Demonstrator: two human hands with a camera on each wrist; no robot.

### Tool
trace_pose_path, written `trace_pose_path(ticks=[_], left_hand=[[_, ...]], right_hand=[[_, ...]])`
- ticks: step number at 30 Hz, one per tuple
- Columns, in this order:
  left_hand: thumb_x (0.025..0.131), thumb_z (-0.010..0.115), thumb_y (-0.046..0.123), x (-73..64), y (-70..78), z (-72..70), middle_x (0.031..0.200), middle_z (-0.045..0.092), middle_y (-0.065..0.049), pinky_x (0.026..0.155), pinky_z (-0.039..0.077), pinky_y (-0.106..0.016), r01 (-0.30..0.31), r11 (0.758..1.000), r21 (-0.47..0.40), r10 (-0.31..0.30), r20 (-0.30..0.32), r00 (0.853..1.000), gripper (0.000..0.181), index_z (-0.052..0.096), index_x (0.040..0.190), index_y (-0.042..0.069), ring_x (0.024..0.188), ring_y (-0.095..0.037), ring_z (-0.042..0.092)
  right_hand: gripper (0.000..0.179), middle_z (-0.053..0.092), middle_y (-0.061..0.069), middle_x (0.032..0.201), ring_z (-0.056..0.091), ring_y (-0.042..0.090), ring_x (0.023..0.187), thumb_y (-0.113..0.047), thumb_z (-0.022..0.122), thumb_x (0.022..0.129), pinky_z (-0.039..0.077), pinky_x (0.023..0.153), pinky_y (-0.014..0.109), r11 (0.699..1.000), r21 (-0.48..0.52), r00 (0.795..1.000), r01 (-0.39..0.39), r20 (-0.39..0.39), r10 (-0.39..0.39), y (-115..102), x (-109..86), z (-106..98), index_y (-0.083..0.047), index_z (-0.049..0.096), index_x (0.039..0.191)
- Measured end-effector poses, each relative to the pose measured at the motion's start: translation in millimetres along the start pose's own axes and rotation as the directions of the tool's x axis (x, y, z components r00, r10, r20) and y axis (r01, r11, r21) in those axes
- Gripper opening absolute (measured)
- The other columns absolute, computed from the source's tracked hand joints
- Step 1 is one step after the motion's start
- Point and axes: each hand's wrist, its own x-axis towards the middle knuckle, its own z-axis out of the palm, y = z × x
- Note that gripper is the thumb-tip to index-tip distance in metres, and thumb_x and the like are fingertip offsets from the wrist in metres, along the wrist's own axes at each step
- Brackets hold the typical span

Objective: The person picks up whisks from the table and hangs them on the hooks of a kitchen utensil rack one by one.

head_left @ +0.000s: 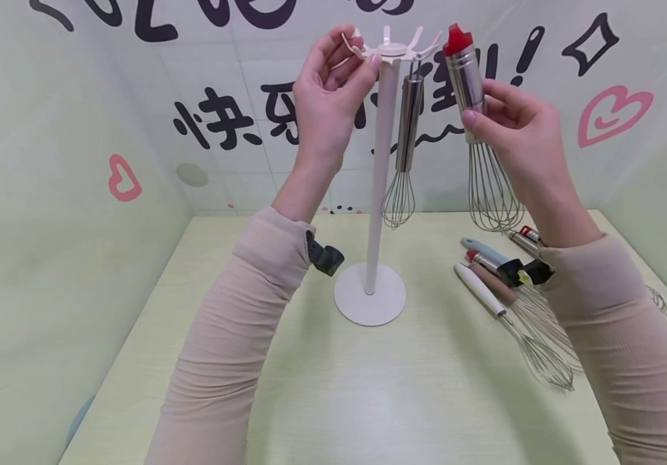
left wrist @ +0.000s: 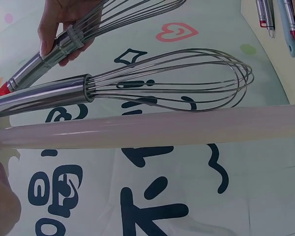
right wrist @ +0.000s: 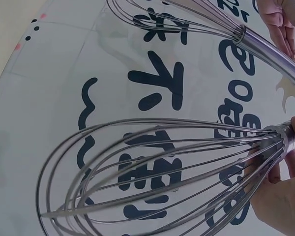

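A white hook stand (head_left: 386,129) rises from a round base, its curved hooks fanning out at the top. My left hand (head_left: 333,84) holds the stand's top by a hook on the left side, between thumb and fingers. From a hook on the right hangs a small steel whisk (head_left: 410,123), wires downward, also seen in the left wrist view as a whisk (left wrist: 44,95) beside the pole. My right hand (head_left: 519,126) grips a larger steel whisk (head_left: 463,72) by its handle, red end up, just right of the hooks and apart from them. Its wire loops fill the lower right wrist view.
Several more whisks lie in a pile on the table at the right, partly hidden by the right forearm; a white-handled whisk (head_left: 481,289) is nearest the stand. The stand's base (head_left: 388,310) rests on the pale tabletop (head_left: 333,400). Behind hangs a printed cloth (head_left: 223,174).
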Motion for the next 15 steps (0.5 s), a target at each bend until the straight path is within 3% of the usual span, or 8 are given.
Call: trace_pose_path(ticks=[6,15], left_hand=[[0.081,0.067,-0.005,-0.2,-0.7,-0.4,0.11,0.06,-0.006,0.094,0.052,-0.016,0.002,1.0,0.002,-0.002,0.0,1.0,0.049,0.05,0.127,-0.002,0.102,-0.014,0.061],[0.081,0.068,-0.004,0.5,0.1,-0.1,0.114,0.06,-0.009,0.094,0.052,-0.016,0.004,1.0,0.003,-0.004,-0.002,1.0,0.049,0.051,0.127,-0.002,0.103,-0.014,0.061]], right_hand=[[0.045,0.067,-0.004,0.105,0.061,0.011,0.099,-0.009,0.071,0.083,0.046,0.106,0.025,0.999,-0.046,1.0,-0.002,0.008,0.003,-1.9,2.5,1.3,-0.013,0.06,0.127],[0.047,0.065,-0.005,0.101,0.058,0.011,0.095,-0.008,0.07,0.084,0.052,0.079,0.009,0.997,-0.076,1.0,-0.001,0.025,0.003,-2.5,7.7,2.2,-0.011,0.058,0.129]])
